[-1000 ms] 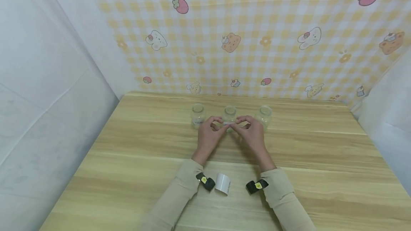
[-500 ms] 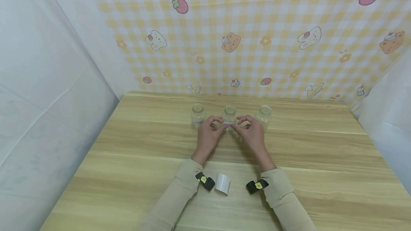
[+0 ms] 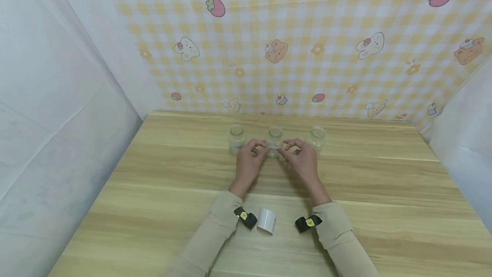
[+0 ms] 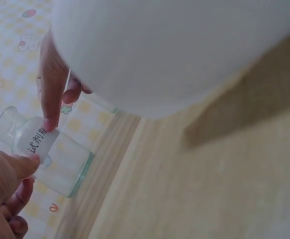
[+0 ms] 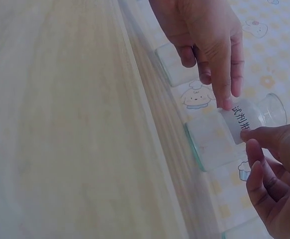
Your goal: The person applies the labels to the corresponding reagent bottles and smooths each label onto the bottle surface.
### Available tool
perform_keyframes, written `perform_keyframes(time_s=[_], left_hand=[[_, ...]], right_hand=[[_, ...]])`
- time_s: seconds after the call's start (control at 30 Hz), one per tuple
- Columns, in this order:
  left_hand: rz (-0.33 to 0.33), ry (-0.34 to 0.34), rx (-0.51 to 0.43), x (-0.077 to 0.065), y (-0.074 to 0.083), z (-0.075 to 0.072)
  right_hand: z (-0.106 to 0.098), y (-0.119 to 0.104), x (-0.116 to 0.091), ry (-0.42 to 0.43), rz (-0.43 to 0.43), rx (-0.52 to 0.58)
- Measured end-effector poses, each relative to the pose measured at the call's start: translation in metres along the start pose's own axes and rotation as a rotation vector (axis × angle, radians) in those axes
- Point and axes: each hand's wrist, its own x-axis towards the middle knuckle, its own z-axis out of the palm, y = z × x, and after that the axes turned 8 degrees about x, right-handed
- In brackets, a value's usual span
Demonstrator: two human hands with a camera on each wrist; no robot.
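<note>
A clear wide-mouth glass bottle (image 3: 275, 133) stands in the middle of a row at the back of the table. On its front lies a white sticker label (image 5: 238, 119) with black Chinese characters. My left hand (image 3: 249, 163) presses one end of the label with its thumb, the other fingers bent beside the bottle. At the opposite end, the thumb of my right hand (image 3: 304, 163) touches the label, its remaining fingers bent. Both thumbs sit near the label's edges, and the print shows between them in the wrist views.
Another glass bottle (image 3: 237, 131), with a printed label, stands left of the middle one; a third glass bottle (image 3: 317, 132) stands right, partly behind my right hand. A curled white sheet (image 3: 265, 220) lies between my wrists. A checked cloth (image 3: 246, 54) hangs behind the table (image 3: 161, 174).
The label has gone from being held at a tilt before the bottle to lying against its front. My thumbs have drawn apart towards its ends; the arms stay almost still.
</note>
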Motion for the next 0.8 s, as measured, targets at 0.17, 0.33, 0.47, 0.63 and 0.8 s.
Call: perform_keyframes(time_s=[0.17, 0.33, 0.47, 0.63, 0.8], left_hand=[[0.009, 0.004, 0.005, 0.0002, 0.0003, -0.0003], [0.001, -0.019, -0.002, 0.0002, 0.0, 0.0002], [-0.014, -0.031, -0.016, -0.0003, 0.0007, 0.0004], [-0.022, -0.026, -0.013, -0.0009, 0.0017, 0.0004], [-0.023, -0.022, -0.012, -0.0007, 0.0017, 0.0007]], right_hand=[[-0.0002, -0.0004, -0.0008, 0.0, 0.003, 0.009], [-0.0004, -0.0004, -0.0009, -0.009, 0.008, 0.017], [-0.0005, -0.0011, -0.0013, -0.024, 0.014, 0.009], [-0.0001, -0.0025, -0.0012, -0.037, 0.039, -0.023], [-0.0004, -0.0027, 0.0001, -0.037, 0.027, -0.044]])
